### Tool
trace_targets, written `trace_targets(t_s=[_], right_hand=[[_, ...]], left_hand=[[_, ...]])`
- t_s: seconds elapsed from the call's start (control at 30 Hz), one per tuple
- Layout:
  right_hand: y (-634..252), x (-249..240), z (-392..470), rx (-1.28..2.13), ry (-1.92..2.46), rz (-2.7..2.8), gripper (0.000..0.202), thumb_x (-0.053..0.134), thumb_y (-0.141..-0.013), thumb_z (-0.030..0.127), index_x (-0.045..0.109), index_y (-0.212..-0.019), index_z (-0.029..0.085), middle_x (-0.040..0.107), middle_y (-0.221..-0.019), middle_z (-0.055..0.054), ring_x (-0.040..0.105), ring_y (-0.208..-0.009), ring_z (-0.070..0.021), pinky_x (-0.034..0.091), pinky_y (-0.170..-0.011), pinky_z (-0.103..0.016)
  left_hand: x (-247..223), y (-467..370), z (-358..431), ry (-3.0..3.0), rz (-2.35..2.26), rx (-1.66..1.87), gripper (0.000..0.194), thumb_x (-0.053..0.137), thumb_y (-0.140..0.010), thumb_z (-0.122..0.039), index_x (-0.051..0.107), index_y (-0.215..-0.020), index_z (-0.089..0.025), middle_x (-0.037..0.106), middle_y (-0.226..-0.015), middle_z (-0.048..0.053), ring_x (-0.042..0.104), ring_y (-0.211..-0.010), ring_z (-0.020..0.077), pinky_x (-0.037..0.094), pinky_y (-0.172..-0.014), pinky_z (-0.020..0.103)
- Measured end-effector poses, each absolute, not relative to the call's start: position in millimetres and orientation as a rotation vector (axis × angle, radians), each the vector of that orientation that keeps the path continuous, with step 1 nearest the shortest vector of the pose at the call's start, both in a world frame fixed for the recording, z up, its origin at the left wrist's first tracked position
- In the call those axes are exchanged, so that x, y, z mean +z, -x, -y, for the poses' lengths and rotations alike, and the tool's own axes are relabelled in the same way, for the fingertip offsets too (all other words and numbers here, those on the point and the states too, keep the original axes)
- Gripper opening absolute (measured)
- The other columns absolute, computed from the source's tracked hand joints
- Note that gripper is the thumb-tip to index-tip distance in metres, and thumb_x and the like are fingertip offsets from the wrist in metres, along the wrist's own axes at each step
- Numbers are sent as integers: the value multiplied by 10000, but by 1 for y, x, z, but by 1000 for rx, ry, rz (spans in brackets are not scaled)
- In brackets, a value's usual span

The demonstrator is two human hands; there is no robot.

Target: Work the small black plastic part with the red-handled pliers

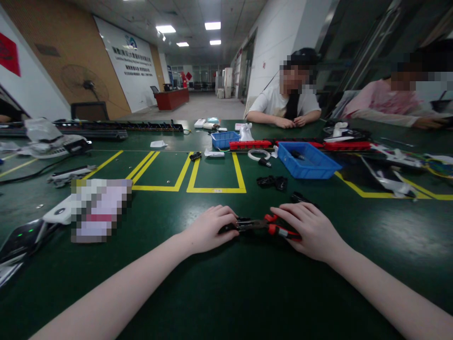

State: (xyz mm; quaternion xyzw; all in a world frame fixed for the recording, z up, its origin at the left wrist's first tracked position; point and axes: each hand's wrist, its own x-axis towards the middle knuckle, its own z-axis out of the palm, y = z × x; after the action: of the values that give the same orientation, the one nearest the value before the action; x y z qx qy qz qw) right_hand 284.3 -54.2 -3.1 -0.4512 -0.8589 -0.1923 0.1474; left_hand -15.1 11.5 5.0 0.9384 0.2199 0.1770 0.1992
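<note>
My right hand (pixel 313 231) is closed around the red-and-black handles of a pair of pliers (pixel 260 224), whose jaws point left. Between the fingers and thumb of my left hand (pixel 214 229) is a small black part (pixel 228 227), mostly hidden by the fingers. The plier jaws meet or overlap this part; I cannot tell whether they grip it. Both hands are low over the green table (pixel 219 293). Just beyond my right hand lies a black piece (pixel 299 197), and more black parts (pixel 272 182) lie farther off.
A large blue bin (pixel 307 163) and a smaller one (pixel 224 139) stand ahead, near red strips (pixel 249 145) and a coiled white cable (pixel 258 155). Yellow tape (pixel 215 190) marks the table. A blurred-out flat item (pixel 102 212) lies left. Two people sit across the table at right.
</note>
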Motion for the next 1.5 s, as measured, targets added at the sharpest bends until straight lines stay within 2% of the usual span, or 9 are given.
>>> trace_targets(t_s=[0.13, 0.33, 0.6, 0.77, 1.3, 1.5], right_hand=[[-281, -2, 55, -555, 1305, 2460, 560, 630, -684, 188, 576, -1241, 160, 638, -1123, -122, 596, -988, -268, 450, -891, -429], [-278, -1, 57, -466, 1310, 2463, 445, 611, -713, 174, 600, -1156, 136, 644, -1031, -108, 617, -861, -210, 511, -747, -322], [-278, 0, 56, -590, 1306, 2445, 515, 586, -717, 172, 561, -1230, 141, 616, -1130, -137, 583, -988, -272, 471, -847, -404], [-280, -2, 56, -670, 1279, 2426, 549, 562, -701, 154, 552, -1250, 159, 611, -1148, -133, 563, -1029, -286, 441, -866, -415], [-280, -3, 53, -562, 1281, 2474, 465, 585, -670, 159, 613, -1133, 129, 654, -1023, -122, 602, -888, -243, 443, -779, -363], [-280, -5, 53, -426, 1298, 2465, 466, 587, -675, 158, 590, -1141, 140, 642, -1042, -113, 618, -887, -230, 510, -770, -346]], left_hand=[[5, 15, -11, -2622, -614, 508, 123, 591, -891, -258, 597, -990, -186, 609, -1097, 62, 571, -992, 200, 481, -885, 364], [6, 15, -11, -2617, -620, 495, 131, 590, -892, -267, 599, -996, -189, 611, -1105, 61, 572, -996, 204, 481, -889, 371], [5, 16, -12, -2624, -610, 496, 133, 592, -891, -257, 594, -1003, -185, 609, -1109, 54, 569, -996, 195, 482, -878, 357], [5, 16, -11, -2633, -611, 500, 119, 588, -892, -248, 594, -991, -183, 610, -1112, 54, 569, -996, 198, 480, -888, 362], [3, 15, -13, -2631, -615, 510, 130, 586, -896, -254, 590, -1002, -178, 609, -1127, 55, 570, -1001, 197, 482, -892, 368], [4, 16, -13, -2601, -610, 502, 121, 594, -892, -237, 596, -1000, -184, 601, -1143, 49, 562, -1019, 191, 487, -887, 364]])
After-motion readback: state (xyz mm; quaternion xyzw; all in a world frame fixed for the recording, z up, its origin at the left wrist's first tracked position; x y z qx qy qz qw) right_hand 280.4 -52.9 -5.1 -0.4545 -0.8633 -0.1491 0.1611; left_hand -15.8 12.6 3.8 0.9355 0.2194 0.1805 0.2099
